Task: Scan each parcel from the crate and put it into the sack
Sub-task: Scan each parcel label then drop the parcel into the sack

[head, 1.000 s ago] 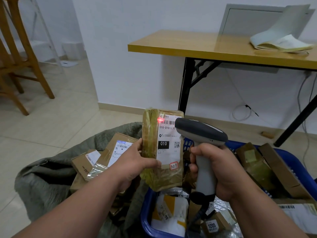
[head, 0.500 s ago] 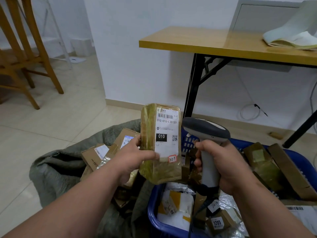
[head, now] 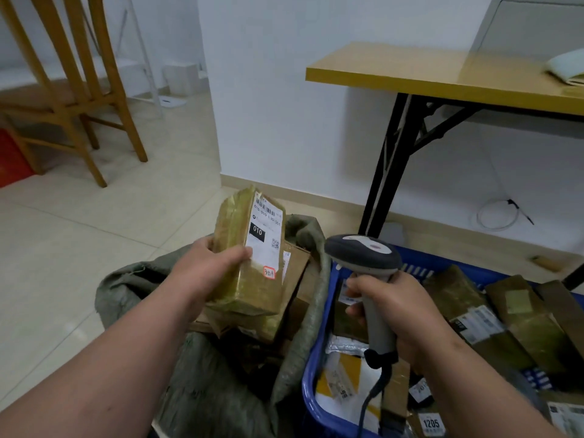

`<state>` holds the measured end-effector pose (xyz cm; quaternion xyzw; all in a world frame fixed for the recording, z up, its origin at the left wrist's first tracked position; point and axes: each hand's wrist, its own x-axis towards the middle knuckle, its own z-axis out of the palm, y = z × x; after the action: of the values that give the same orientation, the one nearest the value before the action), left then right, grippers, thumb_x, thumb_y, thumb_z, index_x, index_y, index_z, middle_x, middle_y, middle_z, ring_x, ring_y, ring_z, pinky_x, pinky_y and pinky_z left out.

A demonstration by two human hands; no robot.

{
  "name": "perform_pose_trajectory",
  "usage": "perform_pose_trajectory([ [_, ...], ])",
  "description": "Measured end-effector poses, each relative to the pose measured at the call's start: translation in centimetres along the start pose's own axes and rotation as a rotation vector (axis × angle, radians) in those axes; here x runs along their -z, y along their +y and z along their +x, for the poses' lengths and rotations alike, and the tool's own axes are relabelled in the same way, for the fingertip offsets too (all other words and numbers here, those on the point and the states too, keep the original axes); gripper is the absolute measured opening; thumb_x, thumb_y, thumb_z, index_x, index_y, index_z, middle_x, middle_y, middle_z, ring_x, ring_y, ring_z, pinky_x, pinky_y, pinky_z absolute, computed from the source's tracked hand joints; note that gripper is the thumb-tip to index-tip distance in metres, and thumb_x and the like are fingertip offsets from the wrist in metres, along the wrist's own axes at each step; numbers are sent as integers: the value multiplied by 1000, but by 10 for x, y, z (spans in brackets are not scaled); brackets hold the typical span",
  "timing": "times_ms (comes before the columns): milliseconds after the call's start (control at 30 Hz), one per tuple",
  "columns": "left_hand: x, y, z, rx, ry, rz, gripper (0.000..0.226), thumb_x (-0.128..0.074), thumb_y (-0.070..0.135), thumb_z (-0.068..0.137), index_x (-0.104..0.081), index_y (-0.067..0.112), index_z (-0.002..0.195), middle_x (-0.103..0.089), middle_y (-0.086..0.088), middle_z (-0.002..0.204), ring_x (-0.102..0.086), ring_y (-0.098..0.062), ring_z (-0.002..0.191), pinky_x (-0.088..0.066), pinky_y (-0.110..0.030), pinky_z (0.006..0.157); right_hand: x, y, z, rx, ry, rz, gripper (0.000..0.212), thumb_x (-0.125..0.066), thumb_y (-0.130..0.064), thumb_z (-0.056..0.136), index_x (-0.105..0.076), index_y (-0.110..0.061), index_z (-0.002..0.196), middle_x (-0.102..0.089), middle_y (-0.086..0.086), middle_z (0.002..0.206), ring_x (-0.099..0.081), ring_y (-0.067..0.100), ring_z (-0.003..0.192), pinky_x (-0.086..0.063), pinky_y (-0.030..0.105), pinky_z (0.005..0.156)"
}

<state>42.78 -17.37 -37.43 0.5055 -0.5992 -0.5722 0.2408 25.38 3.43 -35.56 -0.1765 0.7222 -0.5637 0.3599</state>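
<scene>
In the head view the left hand (head: 202, 273) grips a tape-wrapped parcel (head: 249, 254), thumb across its white label, tilted above the open grey-green sack (head: 202, 390), which holds other boxes at 7 o'clock. At 5 o'clock the right hand (head: 395, 314) has its fingers curled round the handle of a grey scanner (head: 363, 257) over the blue crate (head: 309, 387) of parcels, touching the sack's right side

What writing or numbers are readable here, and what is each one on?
"010", white on black: label of the held parcel.
"010-010 L30-551", partly blurred: same label, under its barcode.
Handwritten red-edged sticker: unreadable.
"1205": tag on a small parcel in the blue crate.
Other crate labels: too blurred.
</scene>
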Motion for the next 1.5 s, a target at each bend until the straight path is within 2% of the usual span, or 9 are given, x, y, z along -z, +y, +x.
perform_pose_trajectory([
  [133, 6, -7, 4, -157, 106, 327, 52, -81, 48, 65, -52, 34, 106, -60, 19, 89, -62, -6, 78, -49, -26, 60, -9, 2, 8, -28, 0, -14, 13, -71, -12, 84, -68, -5, 94, -71, 3, 63, -68, 15, 56, -54, 30, 53],
  [333, -11, -19, 16, -201, 40, 706, 89, -79, 59, 63, -42, 32, 139, -58, 3, 130, -57, -23, 116, -49, -46, 99, -20, 8, 22, -42, -1, -82, 16, -70, -8, 83, -67, -8, 98, -71, 13, 80, -68, 15, 56, -54, 31, 55],
  [567, -33, -31, 32, -152, -197, 645, 62, -73, 42, 79, -48, 35, 136, -63, 9, 108, -62, -15, 96, -51, -30, 83, -34, 13, 44, -85, 17, -131, 17, -72, -12, 82, -68, -11, 99, -73, 19, 87, -68, 28, 72, -58, 46, 74],
  [667, -32, -35, 41, -120, -220, 552, 66, -74, 43, 80, -46, 37, 139, -64, 12, 109, -62, -10, 94, -49, -26, 76, -37, 12, 53, -88, 39, -138, 17, -72, -14, 83, -66, -12, 99, -72, 16, 80, -67, 28, 70, -56, 39, 59],
  [733, -28, -36, 48, -68, -233, 417, 68, -74, 42, 82, -45, 33, 143, -63, 10, 121, -62, -9, 98, -51, -27, 83, -38, 10, 62, -85, 58, -151, 17, -71, -16, 84, -64, -12, 100, -70, 15, 81, -65, 24, 67, -51, 29, 48],
  [900, -3, -34, 69, -28, -28, 276, 67, -70, 43, 87, -46, 23, 145, -53, -1, 142, -54, -21, 124, -44, -37, 103, -44, 8, 93, -125, 107, -123, 16, -71, -16, 85, -62, -13, 97, -67, 12, 87, -65, 22, 72, -49, 31, 55],
  [1200, 81, -51, 121, 143, 282, 1122, 40, -53, 50, 87, -58, 43, 126, -42, 0, 148, -34, -30, 136, -30, -47, 109, -60, 19, 135, -279, 70, 85, 19, -70, -11, 84, -62, -8, 101, -69, 19, 93, -72, 22, 60, -55, 28, 48],
  [1333, 112, -71, 137, 297, 191, 1286, 29, -51, 53, 85, -61, 43, 110, -48, 0, 136, -33, -28, 135, -28, -46, 107, -63, 22, 140, -322, 82, 158, 20, -67, -10, 84, -59, -7, 102, -67, 22, 92, -72, 25, 61, -55, 28, 46],
  [1500, 116, -91, 138, 320, -8, 1317, 35, -44, 27, 97, -64, 13, 122, -62, -8, 127, -58, -21, 116, -43, -22, 85, -66, 31, 138, -346, 86, 226, 21, -69, -8, 82, -58, -9, 100, -68, 22, 95, -74, 28, 65, -57, 31, 50],
])
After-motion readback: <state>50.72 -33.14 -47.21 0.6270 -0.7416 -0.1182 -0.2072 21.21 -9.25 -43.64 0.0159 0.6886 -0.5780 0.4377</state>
